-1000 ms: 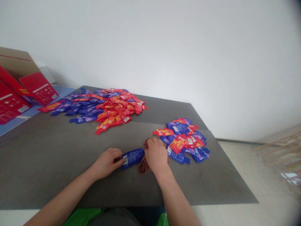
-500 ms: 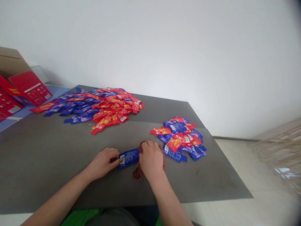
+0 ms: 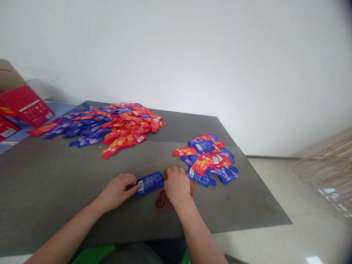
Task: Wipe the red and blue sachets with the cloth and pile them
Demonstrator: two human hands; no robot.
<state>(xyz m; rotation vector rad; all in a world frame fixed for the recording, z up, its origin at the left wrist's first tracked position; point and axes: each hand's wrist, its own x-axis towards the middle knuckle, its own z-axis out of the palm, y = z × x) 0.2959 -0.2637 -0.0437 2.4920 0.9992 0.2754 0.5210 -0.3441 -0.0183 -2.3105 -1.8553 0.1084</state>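
Observation:
A blue pouch (image 3: 150, 184) with a white barcode label lies on the grey table between my hands. The thumb and fingers of my left hand (image 3: 118, 190) pinch its left end. My right hand (image 3: 177, 184) is closed on a bunched brown cloth (image 3: 162, 200), at the pouch's right end. Part of the cloth hangs out below my fingers, and a little shows at their right. Just beyond my right hand lies a small heap of red and blue pouches (image 3: 202, 164).
A bigger heap of red and blue pouches (image 3: 121, 124) spreads over the table's far left. Red cardboard boxes (image 3: 30, 106) stand at the left on a blue surface. A white wall (image 3: 176, 55) rises behind the table (image 3: 247, 205). Wooden slats (image 3: 324, 161) stand blurred at the right.
My right hand and the cloth have shifted slightly right along the pouch, baring more of its right end. My left hand still pinches the left end. The whole view has shifted a little.

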